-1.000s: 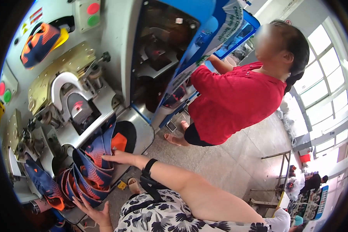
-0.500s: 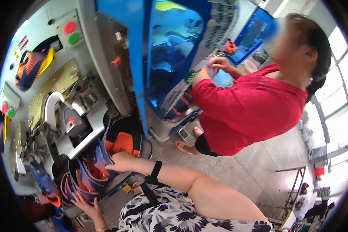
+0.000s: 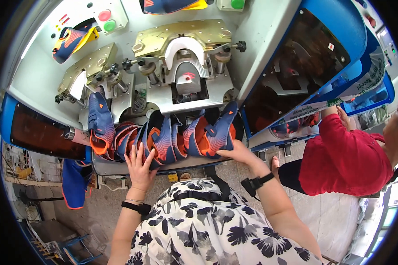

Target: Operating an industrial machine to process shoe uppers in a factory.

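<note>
A row of navy and orange shoe uppers [image 3: 163,143] stands packed together along the machine's front ledge. My left hand [image 3: 140,171] lies against the near side of the row, fingers spread and holding nothing. At the right end, my right hand [image 3: 241,153] grips the heel end of the last shoe upper [image 3: 221,132], its thumb on the near side and other fingers partly hidden. One more shoe upper [image 3: 101,119] leans upright at the row's left end, beyond my left hand.
Behind the row are a metal moulding station [image 3: 188,79] and a second station [image 3: 88,79]. Shoe samples [image 3: 73,42] hang on the back panel, near red and green buttons [image 3: 107,21]. A co-worker in a red top [image 3: 345,154] stands at the right by a blue-framed machine [image 3: 300,66].
My view has swung left to face the row and stations squarely; the co-worker now appears farther right. My left hand has come onto the row's near side. My right hand stays at its right end.
</note>
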